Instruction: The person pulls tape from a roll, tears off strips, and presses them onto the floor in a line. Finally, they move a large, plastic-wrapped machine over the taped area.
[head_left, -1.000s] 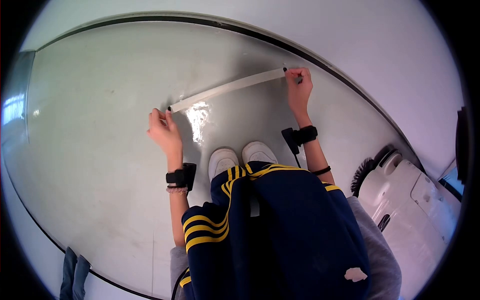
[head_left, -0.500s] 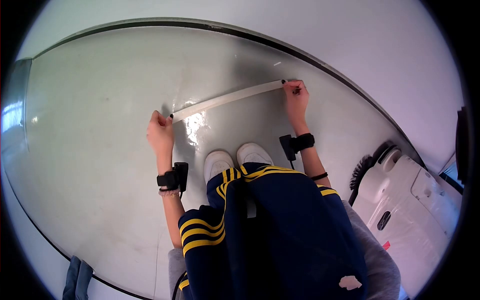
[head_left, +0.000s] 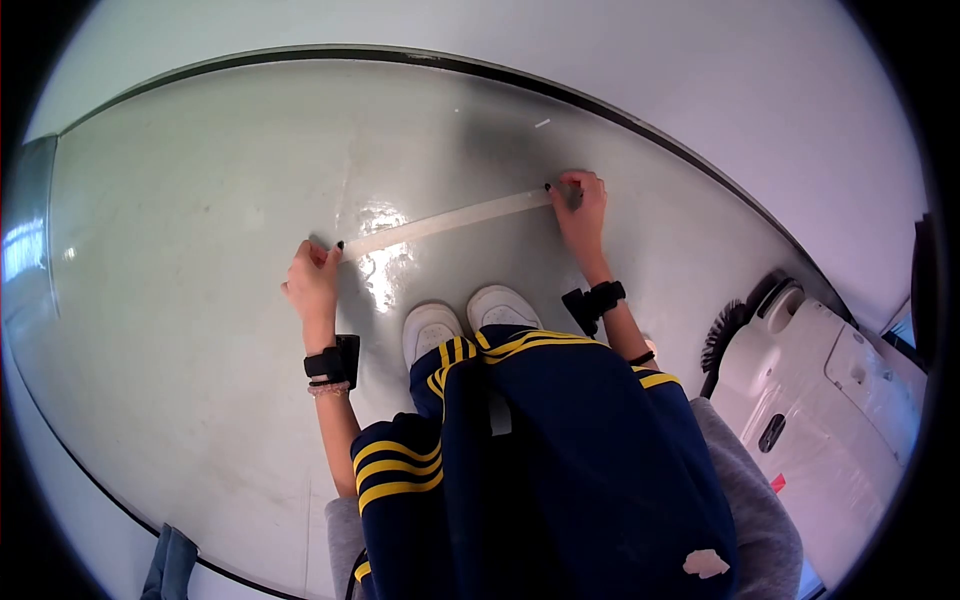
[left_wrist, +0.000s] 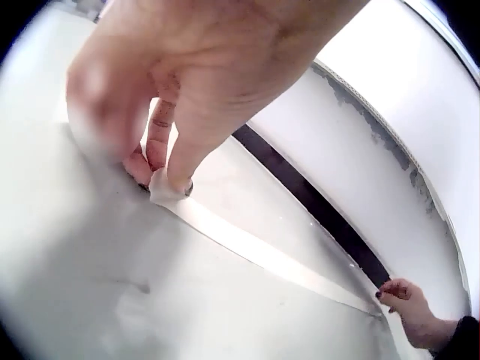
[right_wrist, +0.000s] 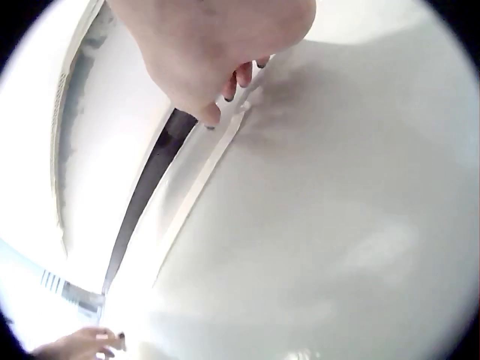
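Over the floor (head_left: pixel 190 320), the pale strip (head_left: pixel 445 222) is being pinched at one end by the left hand (head_left: pixel 313 284), while the earlier grip of the right hand (head_left: pixel 583 222) is being loosened, apparently leaving the other end unheld.

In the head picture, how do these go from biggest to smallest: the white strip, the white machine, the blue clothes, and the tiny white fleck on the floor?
1. blue clothes
2. white machine
3. white strip
4. white fleck
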